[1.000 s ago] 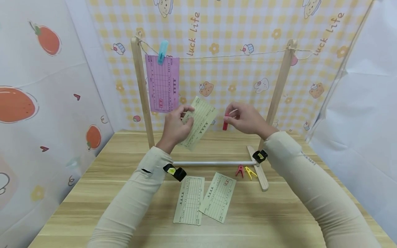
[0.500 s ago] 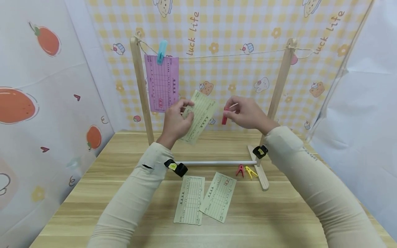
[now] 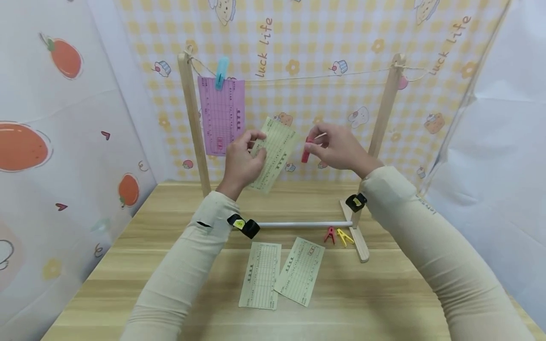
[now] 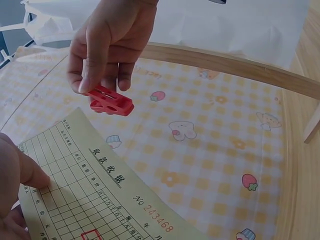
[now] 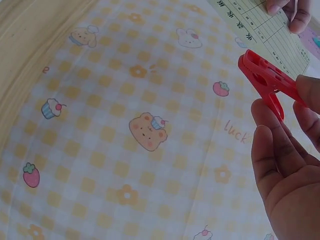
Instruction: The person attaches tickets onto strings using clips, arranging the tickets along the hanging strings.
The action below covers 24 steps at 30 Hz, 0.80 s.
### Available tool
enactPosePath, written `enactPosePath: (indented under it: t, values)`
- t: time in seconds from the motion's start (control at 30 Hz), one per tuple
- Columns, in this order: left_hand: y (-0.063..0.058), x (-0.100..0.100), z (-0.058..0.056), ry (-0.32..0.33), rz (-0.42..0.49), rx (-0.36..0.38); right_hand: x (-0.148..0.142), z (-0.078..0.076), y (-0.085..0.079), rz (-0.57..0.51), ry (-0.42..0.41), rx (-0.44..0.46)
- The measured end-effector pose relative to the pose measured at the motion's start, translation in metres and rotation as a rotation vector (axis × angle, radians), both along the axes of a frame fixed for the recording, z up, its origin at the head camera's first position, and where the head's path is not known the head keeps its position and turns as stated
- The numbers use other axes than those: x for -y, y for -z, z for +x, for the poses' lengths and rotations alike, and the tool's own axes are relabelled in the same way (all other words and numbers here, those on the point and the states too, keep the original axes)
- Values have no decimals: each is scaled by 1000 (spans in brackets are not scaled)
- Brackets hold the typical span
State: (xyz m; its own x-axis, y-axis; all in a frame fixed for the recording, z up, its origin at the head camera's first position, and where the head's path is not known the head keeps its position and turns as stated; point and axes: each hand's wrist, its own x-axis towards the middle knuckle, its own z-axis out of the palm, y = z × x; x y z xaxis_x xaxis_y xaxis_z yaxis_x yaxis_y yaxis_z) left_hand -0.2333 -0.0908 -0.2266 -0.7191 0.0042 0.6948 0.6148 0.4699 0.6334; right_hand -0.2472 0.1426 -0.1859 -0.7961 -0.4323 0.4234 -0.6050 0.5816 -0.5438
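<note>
My left hand [image 3: 244, 158] pinches a pale green receipt slip [image 3: 277, 151] by its left side, and the slip is tilted in the air below the string [image 3: 315, 76]. To its right, my right hand [image 3: 339, 147] holds a red clothespin [image 3: 305, 150] between thumb and fingers. The right wrist view shows the thumb and fingertips on the handles of the clothespin [image 5: 265, 75]. Slip and clothespin are apart. A pink slip [image 3: 222, 113] hangs at the string's left end under a light blue clothespin [image 3: 221, 73].
Two wooden posts [image 3: 386, 109] hold up the string, with a white rod [image 3: 304, 224] low between them. On the table lie two more green slips [image 3: 261, 277], their edges meeting, and a red clothespin [image 3: 330, 235] beside a yellow clothespin [image 3: 344, 237] near the right foot [image 3: 360, 244].
Both hands have risen toward the string, carrying the green slip and the red clothespin. The right hand has also drifted slightly left. Things on the table stay where they were.
</note>
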Motion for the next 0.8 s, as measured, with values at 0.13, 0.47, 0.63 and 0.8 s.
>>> enactPosePath:
  t: [0.13,0.47,0.63,0.8]
  values:
    - [-2,-1,-3,-1,11,-23,1,-1,-4,17,-4,-91]
    - [-9,-4,-5,-6,33,-26,5,-3,-15,29,6,-146]
    - [-14,-6,-6,-17,44,-17,7,-4,-20,19,19,-138]
    - [-17,-6,-6,-18,60,-36,11,-4,-25,14,36,-144]
